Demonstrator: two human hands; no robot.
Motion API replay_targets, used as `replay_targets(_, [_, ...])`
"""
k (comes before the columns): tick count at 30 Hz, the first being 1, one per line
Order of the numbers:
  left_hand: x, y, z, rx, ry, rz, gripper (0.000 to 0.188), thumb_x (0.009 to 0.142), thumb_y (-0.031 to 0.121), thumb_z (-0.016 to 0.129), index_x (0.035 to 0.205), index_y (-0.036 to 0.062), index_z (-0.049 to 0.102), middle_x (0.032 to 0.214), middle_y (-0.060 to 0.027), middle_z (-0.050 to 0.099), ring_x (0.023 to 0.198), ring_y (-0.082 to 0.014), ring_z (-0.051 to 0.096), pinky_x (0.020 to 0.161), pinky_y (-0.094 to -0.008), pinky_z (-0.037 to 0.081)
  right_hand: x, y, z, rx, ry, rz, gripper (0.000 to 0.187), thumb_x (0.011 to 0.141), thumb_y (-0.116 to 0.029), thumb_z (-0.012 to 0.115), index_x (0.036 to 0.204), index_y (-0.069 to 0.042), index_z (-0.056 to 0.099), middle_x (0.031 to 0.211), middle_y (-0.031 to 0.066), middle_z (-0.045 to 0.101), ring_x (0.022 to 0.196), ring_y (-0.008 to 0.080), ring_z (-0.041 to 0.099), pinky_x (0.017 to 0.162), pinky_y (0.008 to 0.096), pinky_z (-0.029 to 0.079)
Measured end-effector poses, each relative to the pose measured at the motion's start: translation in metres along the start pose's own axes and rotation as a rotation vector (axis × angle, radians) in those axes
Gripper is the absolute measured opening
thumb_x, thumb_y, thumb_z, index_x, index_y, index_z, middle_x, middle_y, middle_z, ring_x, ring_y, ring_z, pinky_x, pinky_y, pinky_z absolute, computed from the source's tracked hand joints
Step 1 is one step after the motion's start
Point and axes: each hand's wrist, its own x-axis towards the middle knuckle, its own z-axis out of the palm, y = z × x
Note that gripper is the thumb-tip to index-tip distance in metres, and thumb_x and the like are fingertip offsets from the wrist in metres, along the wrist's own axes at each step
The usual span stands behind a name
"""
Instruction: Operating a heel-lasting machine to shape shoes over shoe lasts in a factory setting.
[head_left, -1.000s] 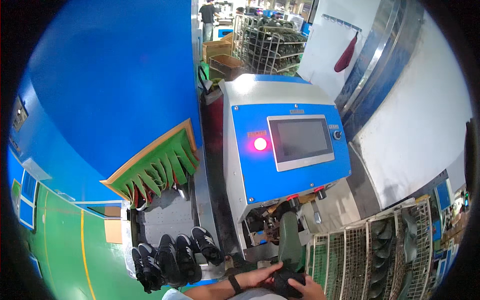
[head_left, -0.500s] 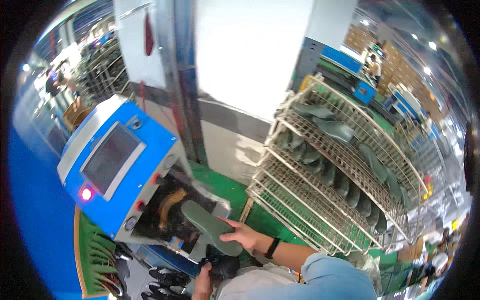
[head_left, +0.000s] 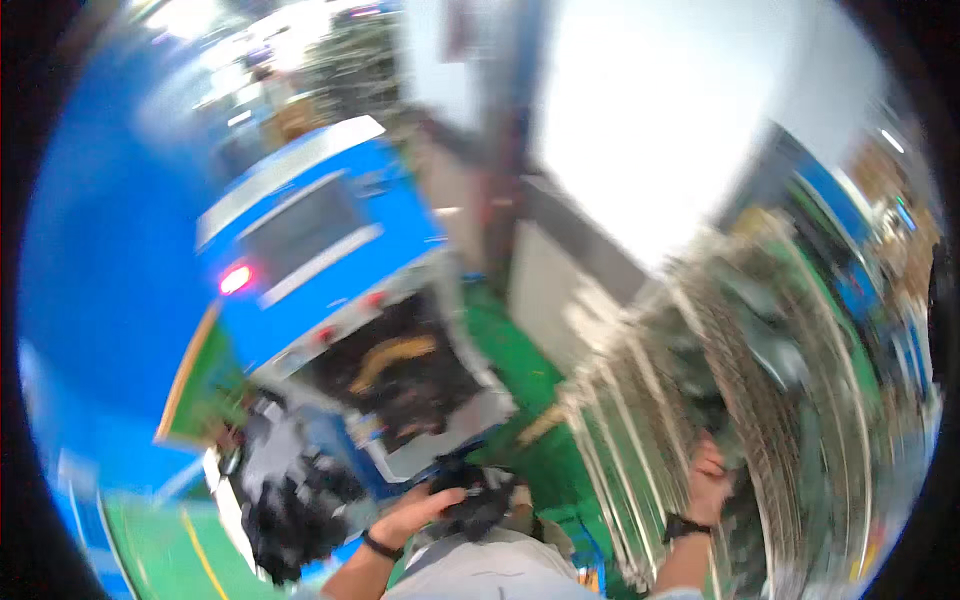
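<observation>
My left hand point(head_left: 420, 512) is closed round a black shoe point(head_left: 480, 500) close to my body, in front of the machine. Its finer shape is lost in blur. My right hand point(head_left: 708, 478) is at the wire rack point(head_left: 640, 375) on the right, its fingers smeared by motion. Dark green shoe lasts point(head_left: 765, 350) lie on the rack's tiers, and some green shows just by the fingers. Whether the right hand still grips a last cannot be made out.
A blue machine point(head_left: 320, 290) with a screen, red light and dark opening stands ahead to the left. Beside it is a heap of black shoes point(head_left: 300, 490). A green board point(head_left: 200, 385) stands at its left. A pale wall panel point(head_left: 555, 290) rises behind.
My right hand has moved from the machine's front to the rack on the right, after holding a green shoe last. My left hand keeps the black shoe. The view has swung.
</observation>
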Motion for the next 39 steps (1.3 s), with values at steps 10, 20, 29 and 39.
replay_targets(10, [-0.165,-0.129,-0.104,-0.284,0.471,0.307,0.035,0.075,0.017,0.087,0.1,-0.0015,0.072,0.126,-0.0143,0.067,0.12,-0.0266,0.059,0.108,-0.0397,0.042,0.066,-0.062,-0.051,-0.615,0.348,-0.29,0.026,0.107,-0.022,0.047,0.085,-0.008,0.05,0.074,0.009,0.041,0.059,0.0233,0.036,0.057,0.0421,0.034])
replay_targets(20, [-0.176,-0.264,-0.208,0.554,1.154,0.028,0.038,0.077,0.044,0.079,0.097,0.0118,0.079,0.128,-0.0232,0.062,0.127,-0.0444,0.051,0.108,-0.0516,0.04,0.159,0.267,-0.144,-1.566,0.742,0.238,0.028,0.107,-0.031,0.053,0.099,-0.007,0.065,0.08,0.003,0.064,0.073,0.0153,0.061,0.063,0.0352,0.053])
replay_targets(29, [-0.176,-0.237,-0.229,0.802,0.947,-0.187,0.034,0.076,0.042,0.07,0.098,0.0178,0.078,0.088,-0.0097,0.07,0.093,-0.0312,0.068,0.084,-0.0486,0.047,0.143,0.363,-0.187,-1.779,0.69,0.803,0.014,0.095,-0.026,0.065,0.098,-0.013,0.065,0.086,-0.0001,0.063,0.075,0.016,0.059,0.068,0.0299,0.045])
replay_targets(39, [-0.254,-0.23,-0.061,0.113,1.348,0.178,0.036,0.077,0.037,0.077,0.091,0.0039,0.073,0.085,-0.0151,0.069,0.083,-0.0373,0.066,0.075,-0.0455,0.052,0.167,0.343,-0.194,-2.079,0.258,1.27,0.027,0.103,-0.024,0.054,0.081,-0.009,0.057,0.067,0.0022,0.044,0.055,0.0131,0.038,0.048,0.0301,0.035])
